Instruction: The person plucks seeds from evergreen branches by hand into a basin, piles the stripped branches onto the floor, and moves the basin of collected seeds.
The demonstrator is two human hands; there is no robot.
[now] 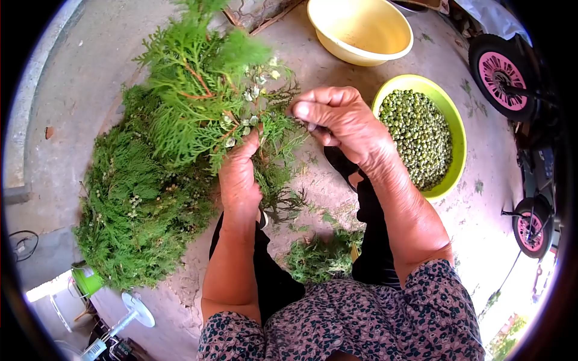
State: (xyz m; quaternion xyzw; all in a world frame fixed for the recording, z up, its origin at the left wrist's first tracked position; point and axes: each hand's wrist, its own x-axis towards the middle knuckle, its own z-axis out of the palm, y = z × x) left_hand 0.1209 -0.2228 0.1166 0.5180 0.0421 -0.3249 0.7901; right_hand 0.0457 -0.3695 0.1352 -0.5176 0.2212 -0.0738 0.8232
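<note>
My left hand [241, 171] is closed around the stem of a leafy green arborvitae branch [198, 90], which rises up and away from me. Small pale cones [253, 93] dot the branch just above that hand. To the right of the branch, my right hand [340, 120] has thumb and fingertips pressed together in a pinch; what lies between them, if anything, is too small to make out. Below and right of it stands a lime-green basin [459, 141] holding a heap of small round green cones [415, 135].
A large pile of cut branches [138, 198] lies on the floor at left. More sprigs [319, 256] are scattered between my feet. A yellow basin [361, 30] stands at the back. Pink-rimmed wheels [503, 78] are along the right, and a green bucket [87, 280] is at lower left.
</note>
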